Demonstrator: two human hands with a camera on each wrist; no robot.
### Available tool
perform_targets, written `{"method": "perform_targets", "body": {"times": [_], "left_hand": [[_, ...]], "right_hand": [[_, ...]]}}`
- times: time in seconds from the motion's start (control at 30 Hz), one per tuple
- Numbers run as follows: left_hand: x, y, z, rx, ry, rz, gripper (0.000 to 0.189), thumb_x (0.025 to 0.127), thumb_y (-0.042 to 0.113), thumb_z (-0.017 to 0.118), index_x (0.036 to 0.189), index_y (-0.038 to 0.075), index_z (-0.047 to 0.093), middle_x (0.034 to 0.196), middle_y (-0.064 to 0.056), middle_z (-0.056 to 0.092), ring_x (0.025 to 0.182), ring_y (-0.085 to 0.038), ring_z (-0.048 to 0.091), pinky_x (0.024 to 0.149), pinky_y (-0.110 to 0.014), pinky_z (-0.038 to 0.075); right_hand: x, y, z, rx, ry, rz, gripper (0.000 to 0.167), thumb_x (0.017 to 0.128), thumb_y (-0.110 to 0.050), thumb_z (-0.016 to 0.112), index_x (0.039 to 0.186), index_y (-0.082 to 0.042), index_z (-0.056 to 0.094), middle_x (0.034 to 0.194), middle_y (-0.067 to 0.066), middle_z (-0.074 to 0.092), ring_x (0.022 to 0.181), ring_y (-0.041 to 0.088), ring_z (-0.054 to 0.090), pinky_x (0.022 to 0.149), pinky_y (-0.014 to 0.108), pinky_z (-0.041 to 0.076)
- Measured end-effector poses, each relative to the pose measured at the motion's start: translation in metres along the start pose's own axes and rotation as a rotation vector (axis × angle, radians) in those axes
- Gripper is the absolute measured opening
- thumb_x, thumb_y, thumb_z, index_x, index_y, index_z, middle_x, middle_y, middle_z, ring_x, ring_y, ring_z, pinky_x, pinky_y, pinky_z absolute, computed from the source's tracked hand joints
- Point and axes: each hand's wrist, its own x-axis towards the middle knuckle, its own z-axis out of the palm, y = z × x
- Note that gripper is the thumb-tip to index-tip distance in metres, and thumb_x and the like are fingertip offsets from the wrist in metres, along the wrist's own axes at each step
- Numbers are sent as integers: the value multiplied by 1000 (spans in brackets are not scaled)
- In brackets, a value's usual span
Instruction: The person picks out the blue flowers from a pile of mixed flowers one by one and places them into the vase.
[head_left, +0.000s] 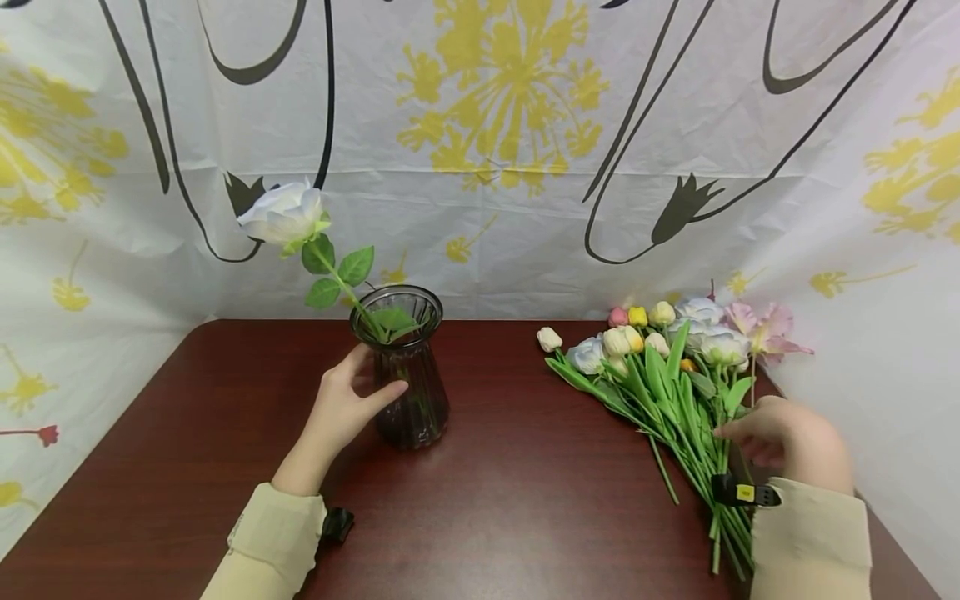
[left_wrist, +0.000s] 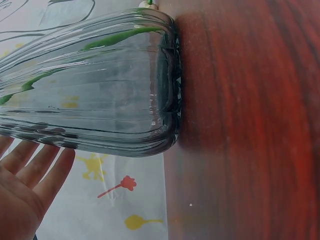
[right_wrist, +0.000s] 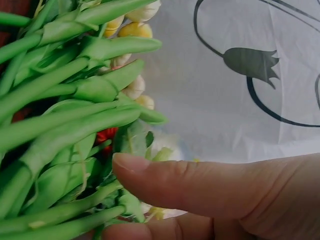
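Observation:
A dark, see-through ribbed glass vase stands upright on the table. One white rose leans left out of its mouth, and green stem pieces show through the glass. My left hand holds the vase from its left side, thumb across the front; in the left wrist view its fingers lie against the glass. At the right, my right hand is at the stems of a pile of artificial flowers. Its thumb and forefinger stand apart beside green stems, gripping none that I can see.
The pile holds white and yellow tulips, pale roses and a pink flower, stems toward the front edge. A patterned white cloth hangs behind the dark red table and along both sides. Bare tabletop lies between vase and pile.

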Motion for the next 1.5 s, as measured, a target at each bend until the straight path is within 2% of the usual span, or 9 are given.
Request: {"method": "perform_targets", "body": {"times": [0.17, 0.3, 0.4, 0.83, 0.93, 1.13, 1.23, 1.3, 1.5], "left_hand": [[0, 0, 0, -4, -4, -8, 70, 82, 27, 78, 143, 18, 45, 130, -10, 56, 112, -28, 56, 87, -48, 50], [0, -1, 0, -23, -11, -11, 68, 83, 25, 77, 143, 17, 45, 129, -11, 57, 113, -28, 56, 87, -48, 49], [1, -1, 0, -32, -13, -11, 67, 84, 24, 77, 143, 17, 45, 129, -11, 57, 113, -28, 56, 87, -49, 49], [1, 0, -2, -44, -7, -17, 67, 82, 19, 78, 141, 15, 47, 126, -12, 58, 111, -27, 57, 87, -47, 50], [1, 5, -2, -52, -12, -27, 67, 82, 13, 78, 141, 11, 46, 127, -16, 57, 112, -31, 56, 88, -51, 48], [-3, 33, -7, -46, -22, -24, 65, 84, 10, 75, 140, 1, 45, 127, -23, 55, 112, -37, 55, 88, -56, 46], [-3, 36, -8, -43, -28, -32, 65, 84, 10, 74, 141, 0, 44, 128, -23, 55, 112, -37, 55, 89, -56, 46], [-3, 35, -8, -46, -31, -29, 65, 85, 10, 74, 141, 0, 44, 128, -23, 55, 113, -37, 55, 89, -56, 46], [0, 8, -3, -59, -17, -27, 68, 83, 13, 77, 142, 9, 45, 129, -16, 56, 114, -31, 55, 89, -52, 47]], "right_hand": [[5, 3, 3, -4, -36, 18, 25, 90, -22, 66, 72, -6, 57, 68, 5, 58, 60, 16, 54, 56, 29, 47], [9, 5, 4, -12, -54, 25, 26, 89, -23, 66, 80, 1, 60, 75, 10, 62, 66, 20, 58, 62, 32, 51], [11, 6, 5, -10, -65, 27, 27, 89, -22, 67, 80, 3, 61, 75, 12, 62, 67, 21, 58, 63, 33, 52], [10, 6, 7, -11, -21, 2, 20, 86, -11, 62, 72, 2, 64, 62, 6, 59, 54, 17, 53, 54, 30, 48], [11, 5, 7, -34, -23, 0, 20, 85, -12, 61, 72, 2, 64, 62, 6, 60, 54, 16, 54, 53, 29, 48], [12, 5, 5, -45, -9, 10, 22, 86, -16, 63, 74, 2, 64, 65, 7, 61, 57, 18, 56, 54, 30, 49], [12, 5, 4, -37, 14, 17, 25, 87, -19, 66, 70, -1, 62, 62, 5, 58, 56, 18, 54, 53, 30, 47], [13, 5, 3, -41, 29, 13, 27, 86, -18, 68, 65, -4, 60, 58, 3, 55, 53, 16, 51, 51, 29, 44], [13, 2, 2, -54, 45, -13, 29, 87, -11, 66, 60, -7, 56, 53, 1, 49, 47, 13, 45, 47, 27, 41]]}}
